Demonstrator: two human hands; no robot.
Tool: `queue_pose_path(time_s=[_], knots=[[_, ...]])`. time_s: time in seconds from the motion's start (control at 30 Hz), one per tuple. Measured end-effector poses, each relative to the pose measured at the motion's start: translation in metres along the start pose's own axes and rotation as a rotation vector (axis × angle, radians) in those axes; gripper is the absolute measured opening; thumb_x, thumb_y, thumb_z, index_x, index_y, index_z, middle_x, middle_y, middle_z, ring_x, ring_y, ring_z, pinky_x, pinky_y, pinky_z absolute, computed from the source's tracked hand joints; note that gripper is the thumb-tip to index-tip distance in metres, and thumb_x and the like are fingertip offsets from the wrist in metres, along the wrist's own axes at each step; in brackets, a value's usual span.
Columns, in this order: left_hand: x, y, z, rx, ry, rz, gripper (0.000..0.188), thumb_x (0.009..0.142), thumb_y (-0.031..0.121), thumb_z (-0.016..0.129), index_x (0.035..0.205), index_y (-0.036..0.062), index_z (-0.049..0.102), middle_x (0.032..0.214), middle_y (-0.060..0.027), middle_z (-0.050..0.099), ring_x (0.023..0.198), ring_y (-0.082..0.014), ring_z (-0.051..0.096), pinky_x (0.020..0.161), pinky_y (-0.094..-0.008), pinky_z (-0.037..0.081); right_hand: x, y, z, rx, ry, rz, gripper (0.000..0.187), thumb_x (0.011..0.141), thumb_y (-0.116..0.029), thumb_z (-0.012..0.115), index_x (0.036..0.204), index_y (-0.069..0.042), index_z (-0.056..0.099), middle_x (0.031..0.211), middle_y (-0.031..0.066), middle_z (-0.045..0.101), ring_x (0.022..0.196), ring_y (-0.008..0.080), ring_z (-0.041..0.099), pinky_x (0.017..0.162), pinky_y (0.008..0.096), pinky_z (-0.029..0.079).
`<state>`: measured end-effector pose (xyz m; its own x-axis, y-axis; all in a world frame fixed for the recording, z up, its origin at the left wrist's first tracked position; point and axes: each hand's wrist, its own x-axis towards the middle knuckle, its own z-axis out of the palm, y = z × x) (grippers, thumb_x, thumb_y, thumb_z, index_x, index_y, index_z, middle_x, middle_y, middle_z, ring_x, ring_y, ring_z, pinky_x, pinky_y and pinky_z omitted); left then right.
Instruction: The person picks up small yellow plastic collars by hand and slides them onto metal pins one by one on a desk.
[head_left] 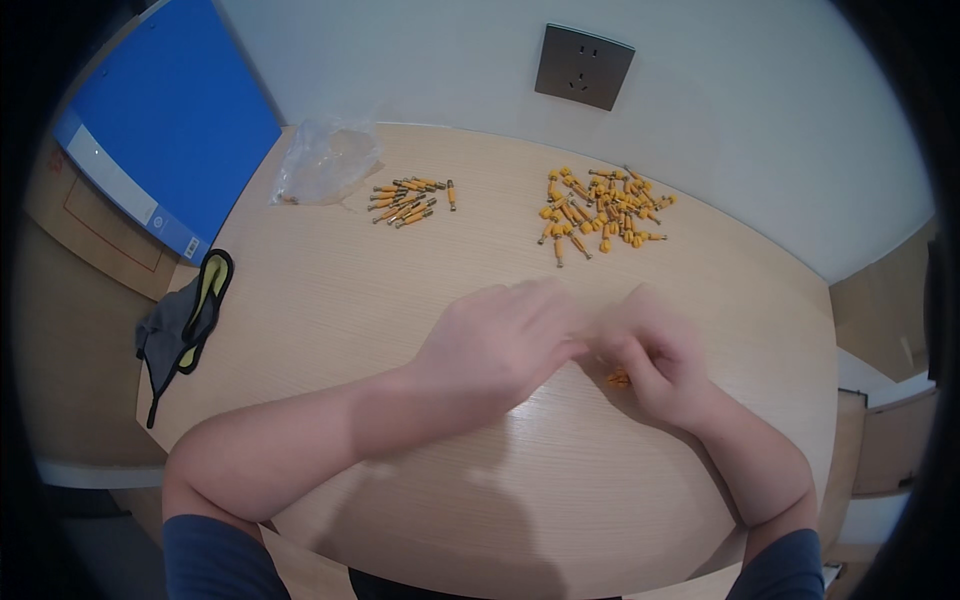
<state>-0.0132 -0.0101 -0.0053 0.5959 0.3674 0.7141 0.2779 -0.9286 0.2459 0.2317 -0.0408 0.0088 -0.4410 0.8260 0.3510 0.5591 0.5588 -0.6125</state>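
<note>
At the far left stands a blue folder (180, 110), its inside hidden. Next comes a clear plastic bag (332, 155), limp and crumpled on the tabletop (310, 310), with a tiny brownish bit at its lower corner, too small to identify. Just right of it lies a small group of fasteners (408, 200), slim orange bodies with metal ends. Each looks light and stiff, hard to damage, perhaps slick at the metal and apt to roll; a fingertip pinch around the orange middle should hold best. The left hand (500, 340) is blurred, fingers bent toward the right, and I cannot tell whether it grips anything. Beyond the hands sits a larger pile (605, 210), loosely jumbled, with chunkier yellow ends that should give more purchase; one at the edge would disturb its neighbours least. The right hand (655, 355) is curled, thumb bent in, its grip uncertain; orange pieces (618, 379) show just below its fingers, whether held or resting I cannot tell
</note>
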Motion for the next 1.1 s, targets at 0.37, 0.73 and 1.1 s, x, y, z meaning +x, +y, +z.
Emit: queue_pose_path(time_s=[0.37,0.73,1.1], knots=[[0.0,-0.045,-0.013,0.612,-0.085,-0.437,0.026,0.098,0.009,0.068,0.123,0.0042,0.067,0.124,-0.0131,0.064,0.13,-0.0335,0.055,0.109,-0.0516,0.039,0.008,0.011,0.001,0.698,0.356,0.49,0.021,0.107,-0.003,0.067,0.128,-0.004,0.071,0.099,-0.0025,0.066,0.09,0.0062,0.06,0.082,0.0247,0.05],[-0.004,-0.044,-0.008,0.657,-0.145,-0.443,0.033,0.1,0.014,0.066,0.128,-0.0032,0.069,0.129,-0.016,0.068,0.13,-0.0317,0.061,0.114,-0.0503,0.039,0.011,0.013,0.006,0.452,0.295,0.291,0.029,0.104,0.003,0.063,0.131,-0.005,0.069,0.118,0.0027,0.065,0.103,0.0117,0.061,0.091,0.0283,0.052],[-0.001,-0.043,-0.01,0.512,-0.153,-0.424,0.033,0.098,0.007,0.067,0.127,-0.0064,0.067,0.13,-0.0193,0.067,0.123,-0.0362,0.063,0.108,-0.0485,0.047,0.004,0.005,0.0,0.465,0.144,0.576,0.014,0.09,0.011,0.052,0.094,-0.001,0.06,0.099,0.0071,0.062,0.098,0.0175,0.06,0.085,0.0322,0.051]])
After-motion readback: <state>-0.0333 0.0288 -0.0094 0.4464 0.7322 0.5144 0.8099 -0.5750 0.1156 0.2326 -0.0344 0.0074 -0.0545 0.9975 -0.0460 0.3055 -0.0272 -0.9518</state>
